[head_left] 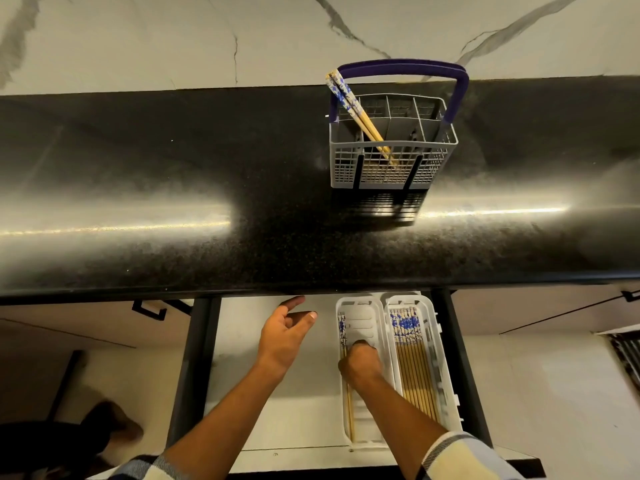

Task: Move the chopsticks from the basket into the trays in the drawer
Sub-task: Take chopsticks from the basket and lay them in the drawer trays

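The right hand (360,363) is down in the left tray (363,306), fingers curled, grip unclear, left hand (282,336) loose, while two chopsticks (356,112) lean leftward in the basket (391,168) on the counter (173,168), up ahead, nearer the right.

A grey plastic grid basket (391,161) with a dark purple arched handle (403,65) is seen on a black speckled stone counter (173,188). Pale wooden chopsticks with blue-and-white patterned tops (349,105) are seen in it. Two white plastic trays (367,441) are seen around the right hand (362,363), with like-patterned chopsticks. White marble with grey veins (173,36) is seen behind. Striped grey-and-cream sleeves (460,455) are worn.
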{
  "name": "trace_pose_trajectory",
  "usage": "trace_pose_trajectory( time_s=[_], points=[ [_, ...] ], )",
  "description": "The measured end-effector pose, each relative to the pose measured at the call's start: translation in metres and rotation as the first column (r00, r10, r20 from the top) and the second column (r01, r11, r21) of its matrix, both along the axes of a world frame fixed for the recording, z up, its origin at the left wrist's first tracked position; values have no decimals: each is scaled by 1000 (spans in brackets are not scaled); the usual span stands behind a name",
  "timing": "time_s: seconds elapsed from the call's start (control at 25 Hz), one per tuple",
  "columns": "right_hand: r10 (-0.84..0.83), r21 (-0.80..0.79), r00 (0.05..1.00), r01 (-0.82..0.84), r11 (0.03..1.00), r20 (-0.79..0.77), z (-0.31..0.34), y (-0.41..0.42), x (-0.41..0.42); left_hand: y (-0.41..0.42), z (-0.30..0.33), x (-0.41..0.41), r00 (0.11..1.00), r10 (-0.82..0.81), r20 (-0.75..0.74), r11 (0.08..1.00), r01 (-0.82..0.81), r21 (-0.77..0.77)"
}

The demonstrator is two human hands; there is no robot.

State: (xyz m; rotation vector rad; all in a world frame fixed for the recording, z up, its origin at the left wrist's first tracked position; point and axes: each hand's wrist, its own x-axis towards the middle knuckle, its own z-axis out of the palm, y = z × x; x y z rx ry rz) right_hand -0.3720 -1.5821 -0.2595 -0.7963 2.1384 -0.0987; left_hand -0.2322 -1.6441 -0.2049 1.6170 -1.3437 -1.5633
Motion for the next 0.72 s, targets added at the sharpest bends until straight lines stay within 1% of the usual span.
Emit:
trace_pose_trajectory(
  time_s=[0.08,0.28,0.56,0.64,0.72],
  points=[
    [15,1,1000,-15,1000,-23,-4,1,3,-1,-1,1,1000,1,2,1000,-1,2],
    [77,-56,991,-83,995,-113,-6,6,-2,-3,2,-2,1000,4,-13,1000,-4,19],
    [114,-90,983,-127,988,-141,-15,17,0,-4,7,-3,1000,8,-22,1000,-7,26],
    [135,-103,977,-153,983,-166,-15,19,1,-4,7,-2,999,9,-33,1000,-8,29],
    [122,-133,977,-146,980,-172,-13,21,1,-5,7,-2,998,23,-62,999,-21,37]
  ],
)
